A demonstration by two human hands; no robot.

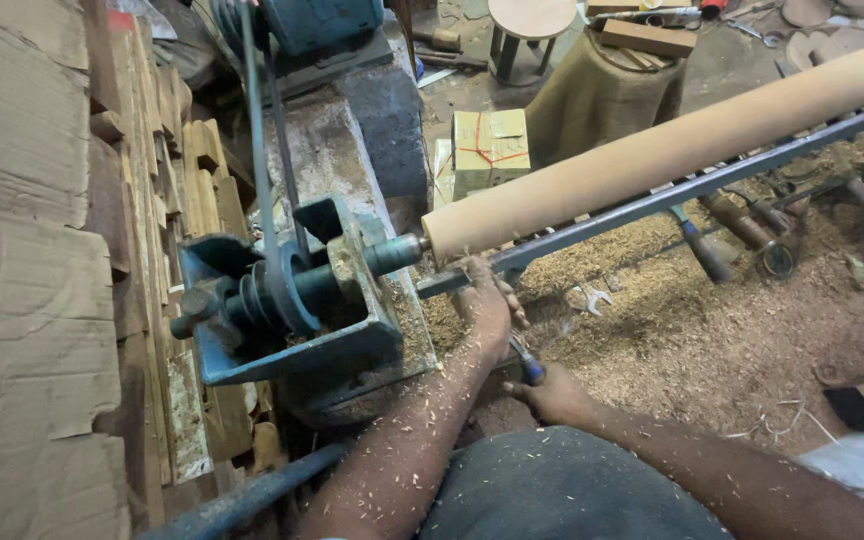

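A long pale wooden cylinder (672, 140) is mounted on a blue lathe headstock (292, 300) with a belt and pulley. My left hand (487, 305) rests on the metal tool-rest bar (652, 205) just under the cylinder's left end, fingers curled around the front of a tool. My right hand (552, 395) grips the blue handle of that turning tool (527, 362) lower down. Both forearms are speckled with wood dust.
Sawdust covers the ground (692, 340) under the bar, with a spanner (592, 298) and several handled chisels (732, 230) lying on it. Cardboard sheets (22, 300) and stacked wood blocks (172, 180) stand on the left. A small cardboard box (490, 150) and a sack-covered stump (607, 90) sit behind.
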